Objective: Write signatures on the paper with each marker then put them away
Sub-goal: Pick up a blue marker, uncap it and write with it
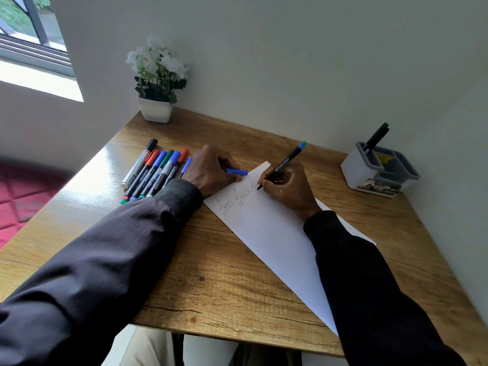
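A white paper (274, 233) lies diagonally on the wooden table, with two signatures near its far end and a third begun. My right hand (287, 188) grips a black marker (285, 162) with a blue end, its tip touching the paper. My left hand (211, 170) rests at the paper's far left corner and holds a blue cap (237, 171) between its fingers. Several markers (155, 170) with red, blue and green caps lie side by side to the left of that hand. A dark green marker (376, 137) stands in a grey organiser (380, 171) at the right.
A white pot of white flowers (155, 80) stands at the table's far left corner. The table (211, 273) meets the wall at the back and right. A window is at the upper left, and a red cushion (15, 202) sits beyond the left edge.
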Demonstrator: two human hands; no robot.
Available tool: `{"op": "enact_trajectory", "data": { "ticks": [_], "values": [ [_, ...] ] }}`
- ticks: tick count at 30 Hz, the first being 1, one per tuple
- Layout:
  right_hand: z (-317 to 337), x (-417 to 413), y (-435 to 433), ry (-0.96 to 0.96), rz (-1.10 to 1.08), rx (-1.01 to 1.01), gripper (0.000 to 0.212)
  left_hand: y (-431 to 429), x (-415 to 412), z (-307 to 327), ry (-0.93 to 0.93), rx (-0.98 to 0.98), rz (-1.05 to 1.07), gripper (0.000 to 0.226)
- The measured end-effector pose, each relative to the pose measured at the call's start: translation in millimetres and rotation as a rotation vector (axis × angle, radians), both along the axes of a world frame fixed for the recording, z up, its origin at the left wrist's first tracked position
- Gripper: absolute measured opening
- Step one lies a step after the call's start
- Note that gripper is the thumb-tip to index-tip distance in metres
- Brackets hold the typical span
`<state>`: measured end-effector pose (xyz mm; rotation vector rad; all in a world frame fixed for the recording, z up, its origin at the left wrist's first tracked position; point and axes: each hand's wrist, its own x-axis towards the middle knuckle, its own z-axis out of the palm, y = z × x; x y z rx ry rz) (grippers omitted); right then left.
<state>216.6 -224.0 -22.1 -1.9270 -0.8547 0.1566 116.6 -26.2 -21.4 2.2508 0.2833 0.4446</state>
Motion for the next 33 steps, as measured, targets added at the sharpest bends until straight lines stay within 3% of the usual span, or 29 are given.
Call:
{"op": "enact_trajectory", "data": {
  "ticks": [2,5,10,15,19,23,33],
  "values": [
    [-1.6,2.2,0.3,-0.018,0.013,-0.029,0.019,0.0,-0.3,0.5,-0.004,0.0,-0.004,0.017],
    [-2.8,3.5,2.8,-0.062,-0.029,-0.034,0.006,-0.8,-1.1,1.2,-0.003,0.002,-0.008,0.017],
    [-5.0,10.1,6.0,-0.115,-0.186,0.019,0.013,-1.3,-1.7,2.5,-0.001,-0.002,-0.004,0.017],
    [-6.8,8.1,1.9,-0.044,-0.066,-0.034,0.026,-0.9,-1.8,1.8,0.002,0.0,-0.003,0.016],
    [-4.8,6.7,1.7,-0.071,0.008,-0.019,0.009,-0.4,-1.8,2.6,0.002,-0.003,0.001,0.016],
    [-7.3,13.0,4.8,-0.159,-0.169,0.022,0.012,-1.0,-2.2,2.4,-0.008,-0.003,0.001,0.016],
    [-1.5,11.3,2.6,0.024,-0.165,0.116,0.008,-0.2,-1.3,1.1,0.001,0.0,-0.01,0.017]
  ]
}}
